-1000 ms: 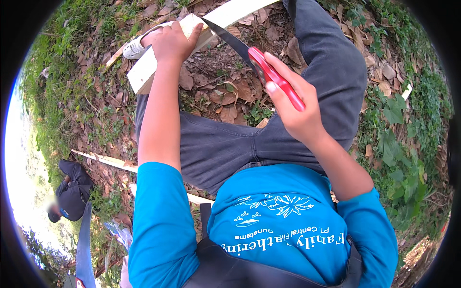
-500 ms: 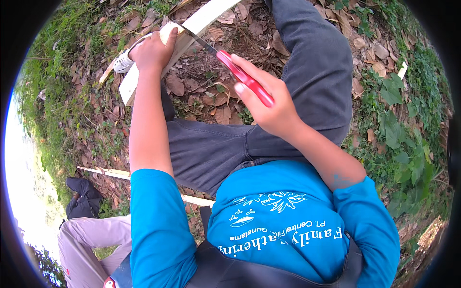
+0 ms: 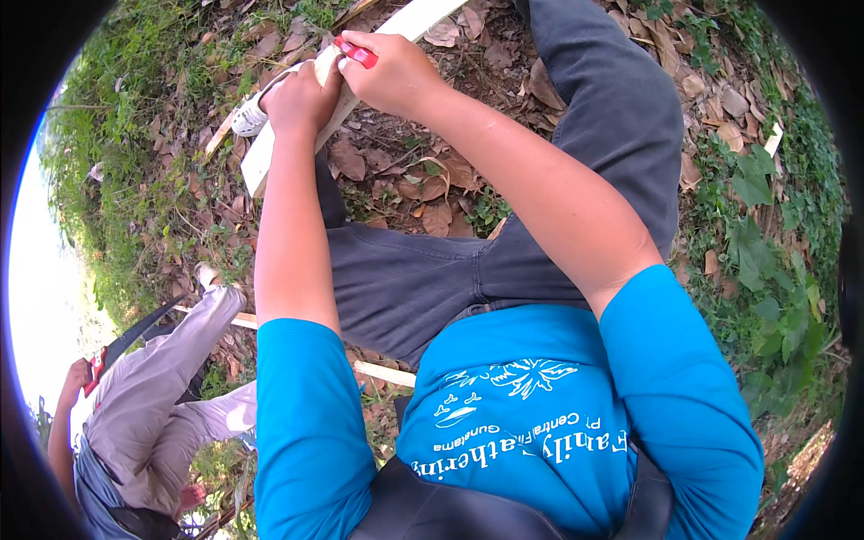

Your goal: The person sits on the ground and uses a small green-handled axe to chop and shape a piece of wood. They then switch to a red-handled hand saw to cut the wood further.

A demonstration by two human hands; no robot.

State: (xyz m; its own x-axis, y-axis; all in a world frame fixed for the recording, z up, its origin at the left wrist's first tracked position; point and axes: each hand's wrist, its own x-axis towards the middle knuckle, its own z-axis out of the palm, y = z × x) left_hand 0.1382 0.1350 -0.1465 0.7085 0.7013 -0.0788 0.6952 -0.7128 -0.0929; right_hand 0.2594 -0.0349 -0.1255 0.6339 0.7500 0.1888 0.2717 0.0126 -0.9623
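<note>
My right hand (image 3: pixel 391 74) is closed round the red handle (image 3: pixel 358 52) of a saw, far from my body. Most of the saw's blade is hidden at this angle. Right beside it, my left hand (image 3: pixel 301 97) is closed on a pale piece of wood (image 3: pixel 329 63) that lies against a long, pale wooden plank (image 3: pixel 258 162). The plank runs slantwise from under my left hand toward the top edge. Both arms are stretched out, and the hands nearly touch.
My dark-trousered leg (image 3: pixel 621 117) bends round on the right. A white shoe (image 3: pixel 249 117) sits beside the plank. At lower left, another person in light trousers (image 3: pixel 148 423) holds a red-handled saw (image 3: pixel 97 364). Dry leaves (image 3: pixel 349 160) and green plants (image 3: pixel 751 252) cover the ground.
My right hand has pushed forward and left with the saw, up to my left hand. My left hand keeps its hold. The other person's hand and saw have come into view at left.
</note>
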